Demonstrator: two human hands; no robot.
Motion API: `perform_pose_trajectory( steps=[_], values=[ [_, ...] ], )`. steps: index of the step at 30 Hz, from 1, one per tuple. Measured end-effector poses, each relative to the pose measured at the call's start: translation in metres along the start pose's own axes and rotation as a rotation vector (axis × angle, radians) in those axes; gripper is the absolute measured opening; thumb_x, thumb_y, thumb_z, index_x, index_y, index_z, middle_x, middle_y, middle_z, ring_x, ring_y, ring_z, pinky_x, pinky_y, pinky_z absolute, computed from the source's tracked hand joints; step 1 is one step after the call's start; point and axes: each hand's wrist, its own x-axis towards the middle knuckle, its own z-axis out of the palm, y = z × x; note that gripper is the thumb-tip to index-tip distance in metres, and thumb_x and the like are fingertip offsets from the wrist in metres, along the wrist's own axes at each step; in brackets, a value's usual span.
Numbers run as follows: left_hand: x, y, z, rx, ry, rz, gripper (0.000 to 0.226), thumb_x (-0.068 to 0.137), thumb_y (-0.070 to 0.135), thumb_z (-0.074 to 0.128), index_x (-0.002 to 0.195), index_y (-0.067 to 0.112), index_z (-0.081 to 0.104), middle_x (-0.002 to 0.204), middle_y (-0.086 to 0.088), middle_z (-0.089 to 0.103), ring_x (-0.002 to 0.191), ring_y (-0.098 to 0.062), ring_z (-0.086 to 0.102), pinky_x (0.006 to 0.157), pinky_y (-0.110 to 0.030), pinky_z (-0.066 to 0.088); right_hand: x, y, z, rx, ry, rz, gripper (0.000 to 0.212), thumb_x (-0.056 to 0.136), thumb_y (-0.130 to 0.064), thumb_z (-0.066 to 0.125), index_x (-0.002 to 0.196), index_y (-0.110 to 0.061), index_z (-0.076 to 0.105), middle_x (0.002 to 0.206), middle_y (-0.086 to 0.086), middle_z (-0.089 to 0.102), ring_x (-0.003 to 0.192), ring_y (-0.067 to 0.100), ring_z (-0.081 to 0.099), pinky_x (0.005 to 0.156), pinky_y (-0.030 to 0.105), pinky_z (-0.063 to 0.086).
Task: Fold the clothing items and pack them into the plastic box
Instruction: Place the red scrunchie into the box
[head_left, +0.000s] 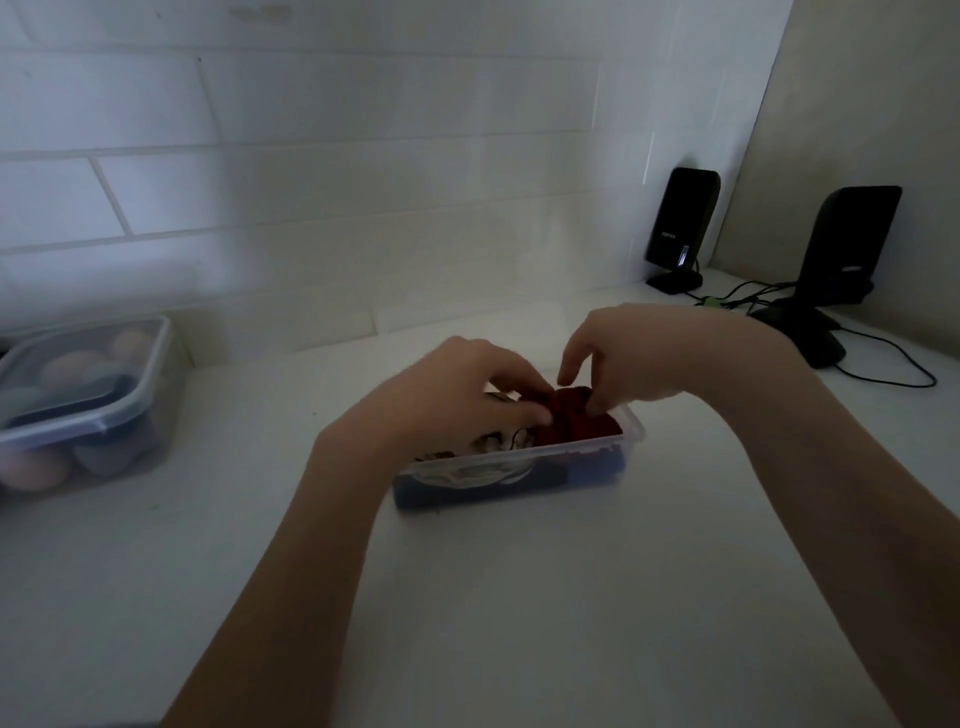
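Note:
A clear plastic box (576, 451) sits open in the middle of the white counter. Inside it lie a dark red folded garment (579, 422) on the right, a white patterned piece (491, 441) on the left, and blue fabric (602, 470) showing through the front wall. My left hand (457, 395) reaches over the box's left half, its fingertips pressing on the red garment's edge. My right hand (628, 358) hovers over the back right, thumb and fingers pinching the red garment's top, index finger raised. The hands hide the box's back rim.
A second clear box (83, 405) with a lid, holding pale rolled items, stands at the left by the tiled wall. Two black speakers (680, 228) (841, 260) with trailing cables (883, 364) stand at the back right.

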Motion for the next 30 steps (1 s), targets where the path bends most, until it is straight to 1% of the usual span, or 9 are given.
perform_pose_trajectory(
  steps=[3,6,8,14,16,20,24,28,30],
  values=[
    [-0.016,-0.008,-0.014,-0.123,0.268,-0.029,0.014,0.083,0.028,0.066,0.093,0.028,0.075,0.082,0.022,0.067,0.07,0.018,0.056,0.064,0.001,0.04,-0.001,-0.002,-0.007,0.044,0.184,-0.032,0.021,0.087,-0.016,0.062,0.104,-0.027,0.07,0.096,-0.006,0.068,0.09,0.014,0.064,0.086,0.036,0.053],
    [-0.036,-0.021,-0.023,-0.051,0.478,-0.066,0.01,0.081,0.022,0.068,0.087,0.023,0.076,0.07,0.023,0.063,0.063,0.014,0.056,0.059,0.002,0.038,0.0,-0.013,-0.009,0.234,0.248,-0.192,0.026,0.09,-0.007,0.055,0.101,-0.024,0.072,0.092,-0.008,0.07,0.074,-0.003,0.06,0.07,0.011,0.049],
    [-0.047,-0.026,-0.028,0.059,0.496,-0.103,0.01,0.081,0.02,0.068,0.087,0.021,0.076,0.066,0.025,0.059,0.061,0.009,0.058,0.059,0.0,0.04,-0.001,-0.02,-0.007,0.273,0.235,-0.285,0.019,0.087,-0.013,0.063,0.1,-0.024,0.072,0.091,-0.01,0.068,0.07,-0.009,0.055,0.06,0.001,0.04],
    [-0.053,-0.03,-0.029,0.105,0.229,-0.176,0.012,0.072,0.02,0.077,0.083,0.022,0.075,0.07,0.014,0.069,0.072,0.005,0.065,0.072,-0.012,0.052,0.007,-0.029,0.013,0.335,0.148,-0.351,0.037,0.074,-0.029,0.077,0.11,-0.025,0.068,0.104,-0.01,0.068,0.094,0.004,0.064,0.085,0.021,0.051],
    [-0.049,-0.029,-0.026,0.121,0.18,-0.202,0.014,0.071,0.021,0.078,0.085,0.022,0.075,0.075,0.01,0.073,0.068,0.0,0.067,0.077,-0.02,0.055,0.011,-0.032,0.02,0.323,0.105,-0.372,0.046,0.071,-0.033,0.078,0.116,-0.027,0.065,0.107,-0.012,0.065,0.098,0.004,0.061,0.085,0.019,0.048],
    [-0.04,-0.024,-0.021,0.321,0.029,-0.249,0.025,0.072,0.029,0.07,0.097,0.028,0.071,0.089,0.01,0.073,0.084,-0.009,0.067,0.082,-0.033,0.055,0.014,-0.035,0.028,0.308,0.066,-0.396,0.051,0.074,-0.03,0.074,0.123,-0.034,0.059,0.105,-0.017,0.058,0.1,0.006,0.058,0.086,0.021,0.048],
    [-0.03,-0.015,-0.019,0.574,-0.071,-0.243,0.027,0.078,0.037,0.06,0.103,0.025,0.063,0.098,0.004,0.07,0.093,-0.018,0.063,0.079,-0.03,0.049,0.012,-0.035,0.027,0.262,0.041,-0.41,0.05,0.077,-0.027,0.072,0.123,-0.035,0.058,0.103,-0.017,0.055,0.095,0.007,0.054,0.077,0.014,0.043],
    [-0.023,-0.015,-0.019,0.588,-0.124,-0.265,0.034,0.077,0.033,0.061,0.108,0.021,0.056,0.104,0.0,0.068,0.097,-0.023,0.06,0.081,-0.033,0.048,0.011,-0.031,0.021,0.257,0.046,-0.362,0.048,0.072,-0.034,0.075,0.117,-0.036,0.06,0.104,-0.018,0.059,0.097,0.006,0.058,0.086,0.024,0.048],
    [-0.022,-0.018,-0.017,0.572,-0.135,-0.268,0.037,0.076,0.032,0.063,0.109,0.019,0.054,0.105,-0.003,0.066,0.097,-0.024,0.06,0.082,-0.035,0.05,0.009,-0.029,0.018,0.124,0.095,-0.317,0.041,0.072,-0.041,0.074,0.111,-0.039,0.061,0.101,-0.019,0.061,0.098,0.007,0.058,0.086,0.028,0.041]
  ],
)
